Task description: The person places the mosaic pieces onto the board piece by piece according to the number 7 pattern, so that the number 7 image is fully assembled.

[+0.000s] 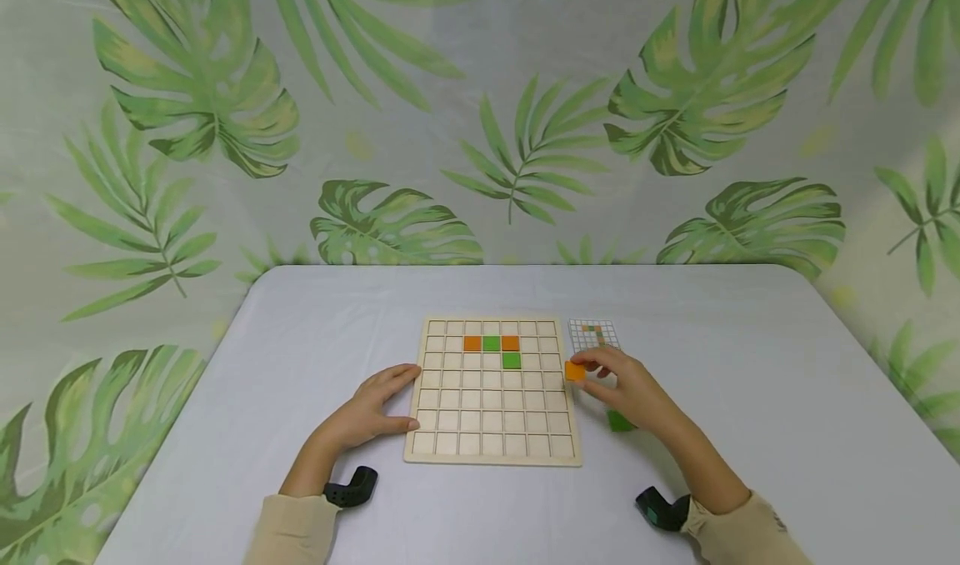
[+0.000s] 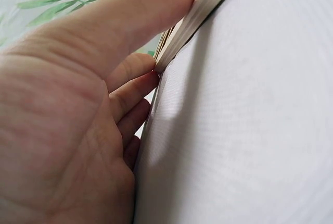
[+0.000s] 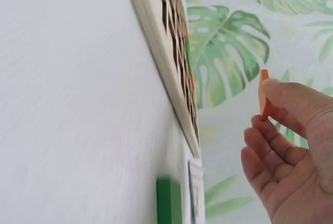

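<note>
A square wooden grid board [image 1: 491, 390] lies on the white table. Near its far side, orange and green square tiles form a short row, with a green tile [image 1: 512, 361] below the row's right end. My left hand [image 1: 375, 404] rests against the board's left edge, thumb and fingertips touching the rim. Between thumb and fingers, my right hand [image 1: 624, 386] pinches an orange tile [image 1: 574, 371] just at the board's right edge. In the right wrist view this orange tile [image 3: 264, 96] is raised above the table, seen almost edge-on.
Behind my right hand lies a printed pattern card [image 1: 592, 332], partly covered by the fingers. Green tiles [image 1: 620, 421] sit on the table under the right palm, partly hidden. A leaf-patterned cloth [image 1: 525, 157] hangs behind the table [image 1: 345, 307].
</note>
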